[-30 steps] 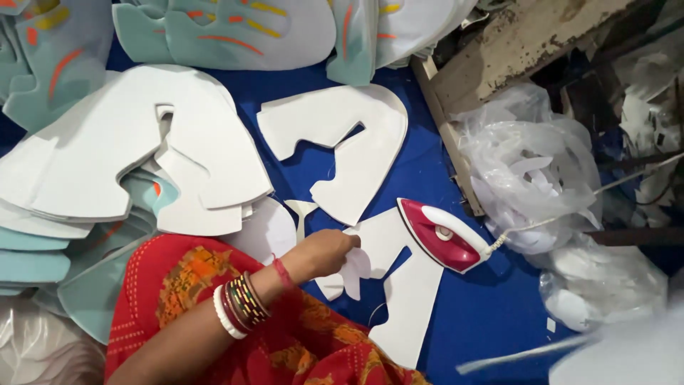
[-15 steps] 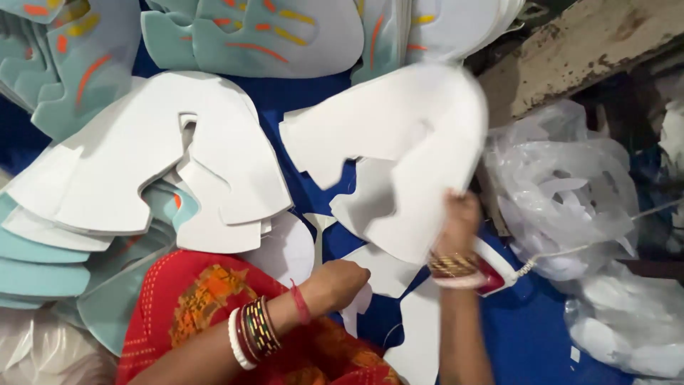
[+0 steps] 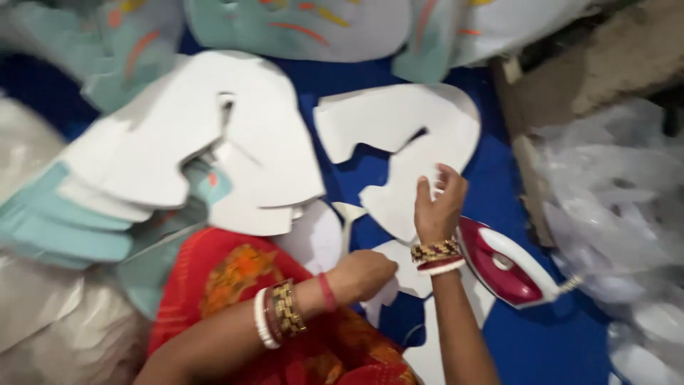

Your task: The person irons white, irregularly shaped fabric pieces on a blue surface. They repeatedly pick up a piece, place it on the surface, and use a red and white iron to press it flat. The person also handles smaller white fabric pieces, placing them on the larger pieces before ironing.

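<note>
Right hand [image 3: 439,205]: lying on the lower lobe of the large white cut-out [image 3: 407,153], fingers loosely spread and touching its edge.
Left hand [image 3: 365,274]: curling over the small white piece [image 3: 399,274], fingers tucked under; grip is hiding from view.
Cut-out: lying flat on the blue cloth [image 3: 548,335], blurring with motion.
Iron [image 3: 504,265]: red and white, sitting just beside the right wrist, its rear partly covered.
Stack of white shapes [image 3: 192,142]: sitting at left, edges smearing.
</note>
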